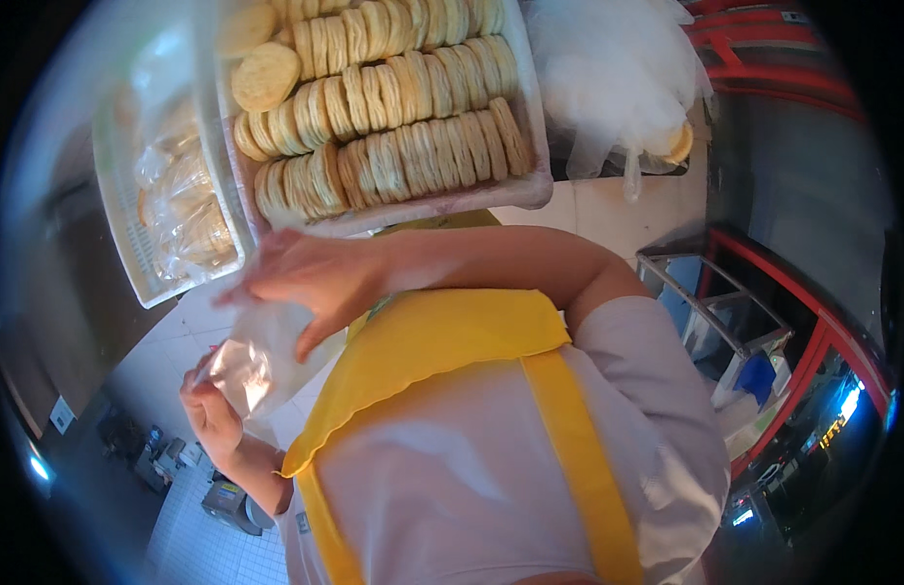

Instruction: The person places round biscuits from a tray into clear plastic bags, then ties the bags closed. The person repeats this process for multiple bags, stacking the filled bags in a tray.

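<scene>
My left hand pinches the edge of a clear plastic bag, which catches the light. Over the bag's upper part, my right hand reaches across from the right with thumb and fingers spread. Motion blurs its fingertips, so I cannot tell whether they touch the bag. Just beyond that hand, round flaky flatbreads stand on edge in several rows inside a plastic-lined white tray. One loose flatbread lies flat on the left ends of the rows.
A white plastic basket on the left holds bagged flatbreads. Clear plastic bags are heaped right of the tray. A yellow apron covers my front. A metal-framed stand is at the right, beside red framing.
</scene>
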`<state>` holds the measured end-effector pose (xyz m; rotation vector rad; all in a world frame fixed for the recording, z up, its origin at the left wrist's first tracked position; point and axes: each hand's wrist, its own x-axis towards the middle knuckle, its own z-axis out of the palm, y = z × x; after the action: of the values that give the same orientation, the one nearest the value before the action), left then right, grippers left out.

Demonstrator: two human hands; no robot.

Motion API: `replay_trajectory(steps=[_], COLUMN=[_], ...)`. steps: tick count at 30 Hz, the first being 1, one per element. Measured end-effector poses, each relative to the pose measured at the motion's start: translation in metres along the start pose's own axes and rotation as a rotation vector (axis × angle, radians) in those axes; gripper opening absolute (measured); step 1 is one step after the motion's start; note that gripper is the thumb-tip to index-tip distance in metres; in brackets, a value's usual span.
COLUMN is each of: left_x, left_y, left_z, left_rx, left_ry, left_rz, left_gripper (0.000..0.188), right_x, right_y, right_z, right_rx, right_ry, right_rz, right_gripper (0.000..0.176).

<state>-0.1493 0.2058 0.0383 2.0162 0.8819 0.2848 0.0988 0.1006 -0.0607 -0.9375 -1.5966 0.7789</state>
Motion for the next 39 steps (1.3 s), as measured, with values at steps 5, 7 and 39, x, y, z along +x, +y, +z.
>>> replay_trajectory(steps=[5,7,39], left_x=[0.006,0.01,-0.044], left_y=[0.009,-0.001,-0.122], left_z=[-0.029,-0.035,-0.069], left_rx=[-0.113,0.097,-0.391], left_ry=[-0.299,-0.461,-0.41], left_rz=[-0.176,-0.244,-0.335], left_gripper=[0.067,0.064,0.042], right_x=[-0.006,-0.018,-0.02], right_y=[0.005,0.018,0.002], right_z=[-0.017,-0.028,0.153], right_rx=[0.317,0.603,0.409], right_ry=[-0.254,-0.246,0.045], right_rz=[0.279,0.27,0.723], right_gripper=[0.044,0.04,0.019])
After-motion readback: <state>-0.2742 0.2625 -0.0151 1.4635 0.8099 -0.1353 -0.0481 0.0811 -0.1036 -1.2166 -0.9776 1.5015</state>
